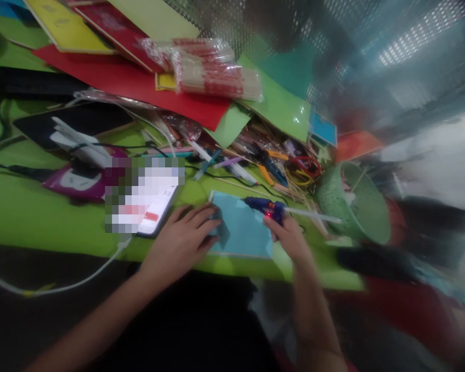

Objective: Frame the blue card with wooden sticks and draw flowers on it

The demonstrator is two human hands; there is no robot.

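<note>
My left hand lies flat with fingers spread on the left edge of a light blue paper sheet near the front edge of the green table. My right hand is wrapped round the handle of a blue glue gun. The gun's nozzle points left over the top of the blue sheet, a red light glows on its body, and a pale glue stick juts out to the right.
A phone lies left of my left hand with a white cable running off the table. A green perforated basket stands right. Scissors, pens and sticks pile behind. Coloured paper sheets and wrapped sticks lie farther back.
</note>
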